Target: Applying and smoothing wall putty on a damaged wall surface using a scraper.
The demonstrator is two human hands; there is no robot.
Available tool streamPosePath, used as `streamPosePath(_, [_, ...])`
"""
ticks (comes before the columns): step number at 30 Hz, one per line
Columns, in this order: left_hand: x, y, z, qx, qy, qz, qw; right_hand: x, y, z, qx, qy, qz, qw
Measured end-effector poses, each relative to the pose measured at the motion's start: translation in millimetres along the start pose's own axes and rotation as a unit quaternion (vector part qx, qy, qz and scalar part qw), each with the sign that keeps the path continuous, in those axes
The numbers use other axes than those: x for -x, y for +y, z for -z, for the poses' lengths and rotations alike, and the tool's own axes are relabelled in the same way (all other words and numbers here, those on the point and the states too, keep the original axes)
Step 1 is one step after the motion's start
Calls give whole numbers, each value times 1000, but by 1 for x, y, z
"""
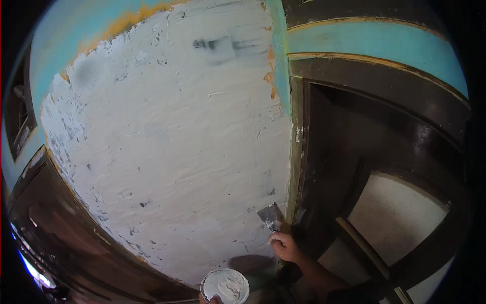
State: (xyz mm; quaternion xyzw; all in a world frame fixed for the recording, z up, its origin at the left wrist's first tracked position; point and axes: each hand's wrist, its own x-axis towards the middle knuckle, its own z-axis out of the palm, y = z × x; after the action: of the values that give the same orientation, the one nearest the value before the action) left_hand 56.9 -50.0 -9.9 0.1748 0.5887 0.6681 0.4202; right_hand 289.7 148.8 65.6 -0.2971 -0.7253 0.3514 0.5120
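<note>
1. The right hand (284, 247) is curled into a fist around a putty knife (269, 218), whose handle is hidden in the grip
2. The putty knife's broad blade points up and slightly left, its long axis slanting from lower right to upper left; it is at the lower right of the whitish wall (167, 131), just beside the door frame (295, 152), though whether it touches the surface I cannot tell
3. The right forearm (319, 276) comes in from the lower right, reaching up and left
4. The left hand (215, 300) is grasping a round tub (247, 290) at the lower edge, thumb over the rim, its other fingers mostly out of view
5. The tub holds white paste (230, 283), smeared and ridged
6. Farther out, turquoise paint (53, 55) borders the wall at upper left, with a dark door (334, 147) to the right
</note>
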Motion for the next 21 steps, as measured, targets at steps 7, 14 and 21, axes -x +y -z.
streamPosePath(7, [4, -1, 1, -85, 0, 60, 995, -102, -94, 15, 73, 74, 114, 988])
streamPosePath(14, [6, -3, -12, -55, -36, -25, 998, 15, 51, -12, 4, 34, -16, 999])
streamPosePath(21, [0, -14, -1, -87, -16, -30, 996, 63, 26, -9, -63, 41, -54, 996])
